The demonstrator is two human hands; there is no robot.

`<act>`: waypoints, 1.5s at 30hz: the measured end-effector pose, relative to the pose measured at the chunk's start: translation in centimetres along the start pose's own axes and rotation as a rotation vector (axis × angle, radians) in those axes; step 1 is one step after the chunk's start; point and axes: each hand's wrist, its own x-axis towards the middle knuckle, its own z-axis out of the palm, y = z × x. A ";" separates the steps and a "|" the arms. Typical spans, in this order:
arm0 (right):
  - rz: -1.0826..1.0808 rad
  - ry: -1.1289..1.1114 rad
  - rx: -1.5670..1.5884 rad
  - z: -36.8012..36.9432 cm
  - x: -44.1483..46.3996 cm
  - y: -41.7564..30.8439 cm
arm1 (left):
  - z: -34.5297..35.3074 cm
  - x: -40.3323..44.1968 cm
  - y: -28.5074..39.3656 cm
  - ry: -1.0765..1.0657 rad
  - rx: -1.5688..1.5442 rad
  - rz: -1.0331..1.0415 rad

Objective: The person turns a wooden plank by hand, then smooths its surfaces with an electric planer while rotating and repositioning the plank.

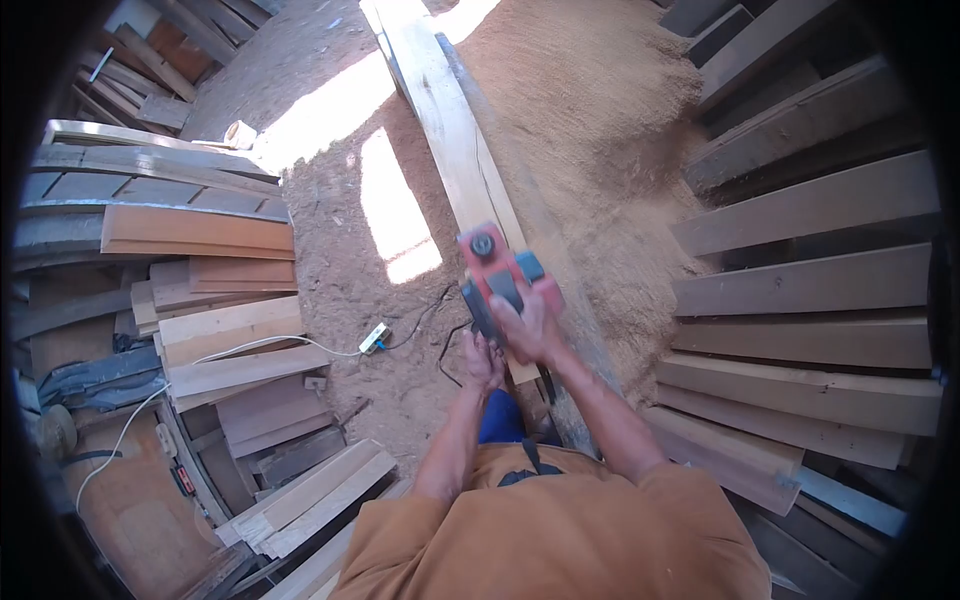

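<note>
A red and black electric planer (497, 275) rests on a long pale plank (455, 135), near the plank's close end. My right hand (530, 325) is wrapped around the planer's rear handle. My left hand (483, 360) is beside the plank's left edge, just behind the planer's black side, with its fingers curled. What those fingers hold, if anything, is hidden. The plank has a dark crack along its length and lies over a greyish beam (575, 340). A dark cord (447, 350) runs near my left hand.
On the left, a white power strip (374, 338) lies on the dusty ground with a pale cable (250, 345) leading away. Stacked boards (235, 335) line that side. A large sawdust heap (590, 110) spreads right of the plank, and more boards (800, 290) stand beyond it.
</note>
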 end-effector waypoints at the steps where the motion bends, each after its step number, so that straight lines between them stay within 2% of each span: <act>1: -0.071 0.050 -0.032 0.4 4.1 -0.8 | -0.3 0.4 -0.1 0.040 0.014 -0.023; 2: -0.069 0.075 -0.014 0.6 8.3 -2.0 | 4.4 -1.7 1.1 0.172 -0.010 -0.042; 5: -0.109 0.116 0.028 -0.5 16.9 -7.0 | 3.4 -1.5 1.1 0.119 0.103 -0.050; 6: -0.118 0.115 0.075 -0.9 18.6 -7.8 | 0.5 -0.1 0.6 -0.015 0.199 -0.051; 8: -0.124 0.108 0.165 -1.3 20.1 -8.3 | 0.7 -0.4 0.7 -0.010 0.239 -0.045; 11: -0.016 0.002 0.291 -2.0 19.0 -7.3 | 1.5 -1.0 0.7 0.016 0.243 -0.058; 14: 0.071 -0.014 0.267 -2.3 13.9 -5.0 | 0.7 -1.2 0.4 0.000 0.277 -0.077; 16: 0.037 0.008 0.160 -2.0 9.1 -0.7 | 0.8 -1.7 -0.1 0.001 0.304 -0.081; 18: 0.047 -0.063 0.131 -3.0 1.0 0.5 | 1.9 -2.6 -0.4 0.033 0.318 -0.077; 20: 0.071 -0.080 0.055 -3.7 -7.9 2.3 | -0.2 -2.3 -1.2 -0.013 0.314 -0.098; 23: 0.136 -0.025 0.072 -3.6 -19.0 5.1 | -0.3 -3.2 -2.3 0.031 0.309 -0.148; 25: 0.110 0.007 0.094 -3.2 -22.9 6.7 | -4.8 -2.7 -4.6 0.009 0.398 -0.195; 26: 0.076 0.021 0.105 -3.0 -23.2 7.3 | -8.6 -1.3 -6.4 -0.085 0.355 -0.209; 28: 0.092 0.016 0.071 -2.7 -20.7 6.7 | -12.9 0.4 -11.3 -0.009 0.866 -0.091; 32: 0.006 0.105 0.090 -1.2 -11.0 4.5 | -7.5 -7.7 -12.8 -0.439 1.345 0.213; 33: -0.029 0.133 0.109 -1.0 -8.2 3.4 | -6.5 -8.5 -13.6 -0.277 1.596 -0.137; 34: -0.045 0.140 0.106 -0.8 -5.3 2.6 | -8.1 -8.0 -14.0 -0.355 1.595 -0.277; 35: -0.059 0.146 0.104 -0.6 -2.3 2.0 | -3.9 -9.3 -10.8 -0.375 1.624 -0.509; 37: -0.100 0.153 0.129 -0.4 3.7 0.2 | -3.8 -9.6 -8.6 -0.482 1.628 -0.409; 40: -0.144 0.142 0.186 -0.1 12.4 -2.7 | -3.9 -8.2 -5.1 -0.713 1.467 -0.460; 44: -0.144 0.094 0.242 -0.9 23.2 -8.4 | -5.5 -8.0 -0.2 -0.555 1.436 -0.106; 45: -0.098 0.101 0.191 -1.1 26.0 -9.7 | -6.3 -7.7 1.0 -0.458 1.369 -0.112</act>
